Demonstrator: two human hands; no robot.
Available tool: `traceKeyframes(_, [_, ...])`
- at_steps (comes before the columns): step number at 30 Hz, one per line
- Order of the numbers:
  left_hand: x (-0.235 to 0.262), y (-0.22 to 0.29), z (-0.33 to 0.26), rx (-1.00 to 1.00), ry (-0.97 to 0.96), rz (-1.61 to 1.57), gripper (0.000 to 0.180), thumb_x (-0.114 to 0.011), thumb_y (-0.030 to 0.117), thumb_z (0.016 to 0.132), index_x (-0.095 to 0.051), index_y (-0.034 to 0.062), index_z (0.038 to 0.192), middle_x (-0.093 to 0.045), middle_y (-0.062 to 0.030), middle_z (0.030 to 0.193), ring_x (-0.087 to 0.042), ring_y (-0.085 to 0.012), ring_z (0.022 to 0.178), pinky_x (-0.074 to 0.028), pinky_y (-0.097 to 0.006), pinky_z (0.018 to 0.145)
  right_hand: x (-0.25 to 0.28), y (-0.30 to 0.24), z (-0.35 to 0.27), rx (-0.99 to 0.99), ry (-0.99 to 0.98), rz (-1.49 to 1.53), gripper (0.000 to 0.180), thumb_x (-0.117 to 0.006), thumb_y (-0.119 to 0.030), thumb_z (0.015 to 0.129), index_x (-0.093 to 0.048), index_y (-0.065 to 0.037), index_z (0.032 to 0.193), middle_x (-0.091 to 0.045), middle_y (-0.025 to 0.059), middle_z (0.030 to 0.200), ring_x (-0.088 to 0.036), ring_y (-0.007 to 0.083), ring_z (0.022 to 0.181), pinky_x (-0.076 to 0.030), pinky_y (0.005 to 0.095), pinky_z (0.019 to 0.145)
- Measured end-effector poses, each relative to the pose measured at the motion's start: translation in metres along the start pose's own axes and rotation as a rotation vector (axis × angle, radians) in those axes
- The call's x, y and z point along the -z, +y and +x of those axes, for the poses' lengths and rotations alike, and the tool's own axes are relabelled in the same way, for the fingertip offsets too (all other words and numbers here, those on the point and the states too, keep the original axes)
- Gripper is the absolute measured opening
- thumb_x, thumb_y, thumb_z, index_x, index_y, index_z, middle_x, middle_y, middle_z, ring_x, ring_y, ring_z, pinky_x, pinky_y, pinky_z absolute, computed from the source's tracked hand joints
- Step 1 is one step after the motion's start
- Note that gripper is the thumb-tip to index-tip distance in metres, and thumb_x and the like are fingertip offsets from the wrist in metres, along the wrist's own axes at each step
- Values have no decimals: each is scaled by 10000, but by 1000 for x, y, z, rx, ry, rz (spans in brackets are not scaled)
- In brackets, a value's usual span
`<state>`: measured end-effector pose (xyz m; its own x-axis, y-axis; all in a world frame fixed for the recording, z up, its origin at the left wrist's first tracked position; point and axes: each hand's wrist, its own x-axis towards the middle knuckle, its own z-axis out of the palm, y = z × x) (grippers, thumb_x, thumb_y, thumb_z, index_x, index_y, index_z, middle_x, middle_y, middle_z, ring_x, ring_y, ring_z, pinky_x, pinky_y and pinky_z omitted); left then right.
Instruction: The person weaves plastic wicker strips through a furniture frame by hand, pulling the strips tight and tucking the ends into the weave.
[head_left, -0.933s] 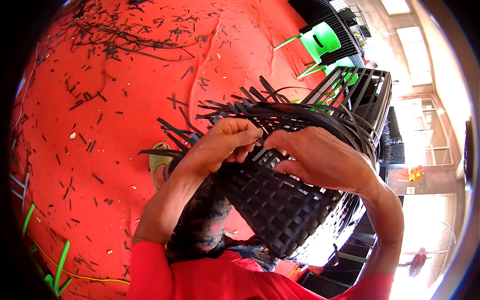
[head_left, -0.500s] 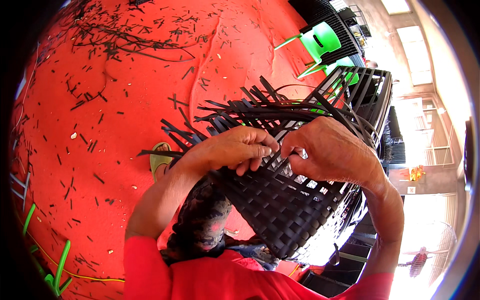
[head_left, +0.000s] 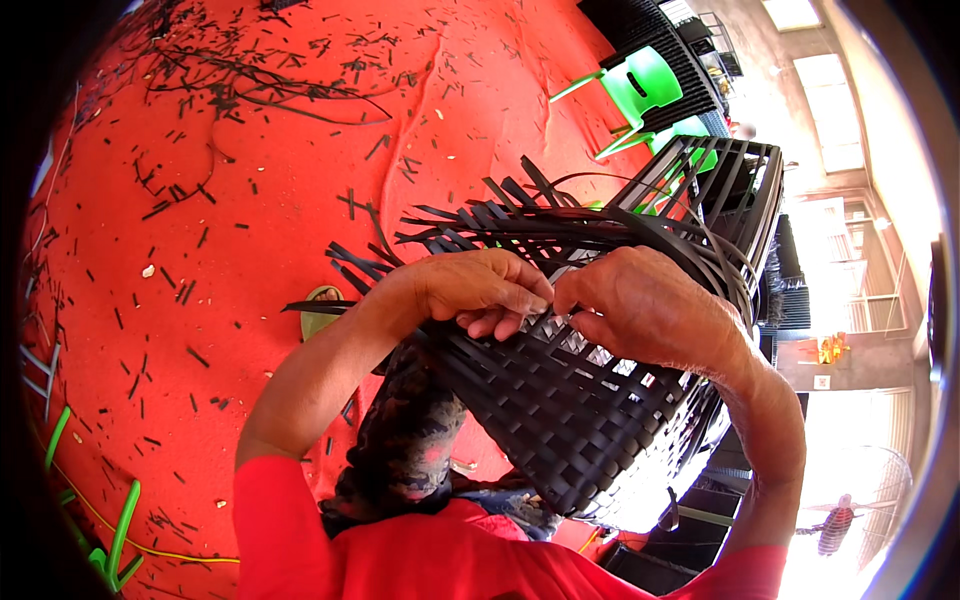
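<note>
A half-woven piece of black flat strips [head_left: 560, 425], checkered in pattern, lies before me over a frame at my right. Both hands meet above its upper part. My left hand [head_left: 490, 293] is closed, thumb and index finger pinched together over the weave. Close against its fingertips, my right hand [head_left: 645, 305] is closed with curled fingers. What lies between the fingertips is hidden. Loose strip ends [head_left: 470, 222] stick out beyond the hands, and several long strips curve off toward the slatted black frame [head_left: 745, 195] at the right.
Cut strip scraps and tangled strips [head_left: 230, 85] litter the red floor [head_left: 290, 220]. Green chairs [head_left: 645, 85] stand at the far right near stacked black pieces. Another green frame [head_left: 125, 535] is at the lower left, beside a yellow cord. A fan [head_left: 835, 525] stands at the lower right.
Both hands have shifted slightly, and their fingertips have drawn together. My left forearm and elbow moved a little left. Loose strip ends swung slightly right.
</note>
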<state>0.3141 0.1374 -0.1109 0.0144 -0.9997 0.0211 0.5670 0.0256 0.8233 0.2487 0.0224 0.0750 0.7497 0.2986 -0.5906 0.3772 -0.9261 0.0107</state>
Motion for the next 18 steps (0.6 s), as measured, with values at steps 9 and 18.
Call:
traceKeyframes(9, [-4,-14,-23,-146,320,-15,209,-666,251,899,-585,76,819,-579,-7,586,-449,-51,391,-311,-193,369,4,-37,-51,116,447,90,314,-703,-107,761,-659,-19,1058,-668,144,1041,-643,335,914,-512,425,778])
traceKeyframes(18, [25,-39,-68,-196,689,41,204,-646,264,907,-575,96,814,-589,-3,624,-457,-44,404,-303,-181,362,-69,-93,-163,-80,541,227,493,-780,-235,729,-633,68,1089,-593,249,1164,-608,400,1067,-482,470,950])
